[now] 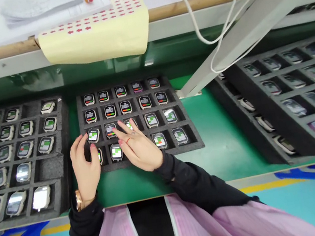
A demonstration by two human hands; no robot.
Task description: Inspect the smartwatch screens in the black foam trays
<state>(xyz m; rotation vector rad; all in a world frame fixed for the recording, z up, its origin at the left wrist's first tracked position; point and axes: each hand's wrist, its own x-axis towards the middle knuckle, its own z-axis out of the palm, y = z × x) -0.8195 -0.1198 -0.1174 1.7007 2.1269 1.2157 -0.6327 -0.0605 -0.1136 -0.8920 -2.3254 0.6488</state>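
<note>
A dark foam tray [143, 131] holds rows of square smartwatch heads in separate pockets. My left hand [86, 169] rests over the tray's left edge, fingers bent and thumb apart, around the lower left of a lit watch [93, 135] that stays in its pocket. My right hand [142, 147] reaches over the front rows with its fingers spread. One fingertip is at the screen of a second-column watch [110, 130]; other fingers partly cover the watch [131, 125] beside it. Upper-row screens show text with red and green bars; several lower ones show green and white blocks.
Another foam tray of watches [66, 126] stands at the left. Stacked watch trays [265, 105] stand at the right, beyond a slanted grey post [240, 34] with white cables [193, 18]. A yellow sticker sheet [95, 43] hangs from the shelf above. The bench top [222, 139] is green.
</note>
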